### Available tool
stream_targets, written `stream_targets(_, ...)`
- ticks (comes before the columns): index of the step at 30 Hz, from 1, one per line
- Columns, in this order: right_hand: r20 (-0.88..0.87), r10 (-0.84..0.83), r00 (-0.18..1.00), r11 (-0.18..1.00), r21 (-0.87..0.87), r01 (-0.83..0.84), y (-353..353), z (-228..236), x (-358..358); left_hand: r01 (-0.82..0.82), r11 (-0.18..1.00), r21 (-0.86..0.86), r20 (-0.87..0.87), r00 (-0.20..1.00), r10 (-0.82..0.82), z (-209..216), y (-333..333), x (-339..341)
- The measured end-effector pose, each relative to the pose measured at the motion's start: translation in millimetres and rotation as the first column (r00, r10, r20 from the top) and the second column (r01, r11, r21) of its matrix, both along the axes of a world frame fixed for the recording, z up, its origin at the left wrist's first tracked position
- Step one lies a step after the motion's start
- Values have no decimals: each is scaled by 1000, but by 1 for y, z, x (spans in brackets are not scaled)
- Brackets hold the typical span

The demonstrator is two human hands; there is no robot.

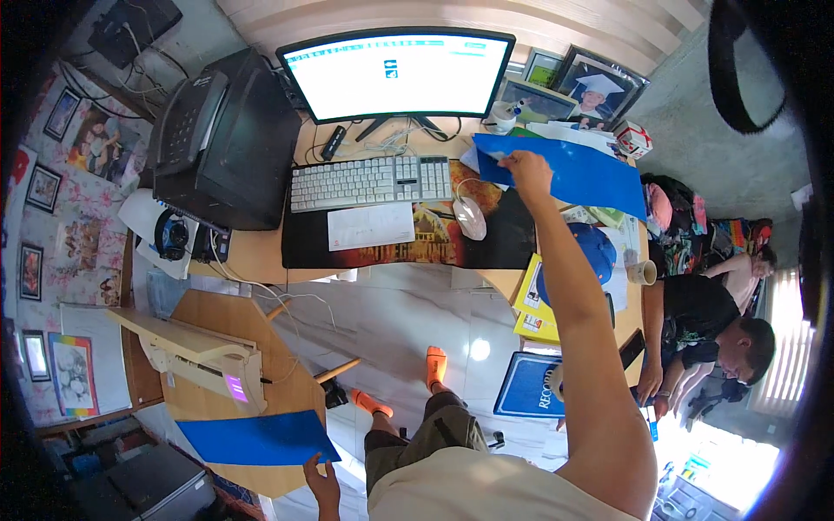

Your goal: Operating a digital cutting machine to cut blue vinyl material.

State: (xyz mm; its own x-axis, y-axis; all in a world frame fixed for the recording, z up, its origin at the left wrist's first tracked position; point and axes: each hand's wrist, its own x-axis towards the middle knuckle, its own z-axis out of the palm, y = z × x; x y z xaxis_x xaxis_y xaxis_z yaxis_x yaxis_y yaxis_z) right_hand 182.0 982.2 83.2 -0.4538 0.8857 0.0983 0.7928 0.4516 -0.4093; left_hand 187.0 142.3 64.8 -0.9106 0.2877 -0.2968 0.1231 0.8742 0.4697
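Observation:
My right hand (pixel 527 174) reaches far across the desk, its fingers closed on the left end of a long blue sheet (pixel 582 171). The sheet lies over papers right of the white mouse (pixel 469 217), and its gripped corner looks lifted. At the lower left, my left hand (pixel 322 484) has its fingers apart beside the near right corner of a second blue sheet (pixel 256 437). That sheet rests on a wooden side table (pixel 195 386), in front of a cream machine (pixel 208 356) with a lit purple panel. Whether the left fingertips touch the sheet, I cannot tell.
A lit monitor (pixel 400 76), white keyboard (pixel 371 182) and black printer (pixel 224 143) stand on the desk. A blue cap (pixel 594 252), a cup (pixel 641 273) and a blue record book (pixel 527 385) are at the right. Another person (pixel 708 326) leans there.

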Motion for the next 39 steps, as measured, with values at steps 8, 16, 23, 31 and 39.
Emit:
stream_targets(8, -332, 24, 943, 915, 387, 113, 29, 153, 40, -180, 959, 218, 171, 975, 144, -3, 19, 12)
stream_targets(16, -586, 346, 733, 725, 663, 188, -139, 409, 14, 90, 806, 586, 57, 987, -152, 100, 125, -52)
stream_targets(23, -498, 814, 298, 580, 726, -370, -427, 503, -59, 449, 62, 891, -398, 841, -366, 298, 189, -96)
stream_targets(31, -184, 983, 15, 178, 928, -328, -783, 545, -142, 569, 444, 693, -645, 763, 30, 351, 5, -149)
stream_targets(39, -198, 868, -455, 18, 928, -371, -918, 568, -183, 96, -278, 956, 67, 850, 523, 418, -214, -184)
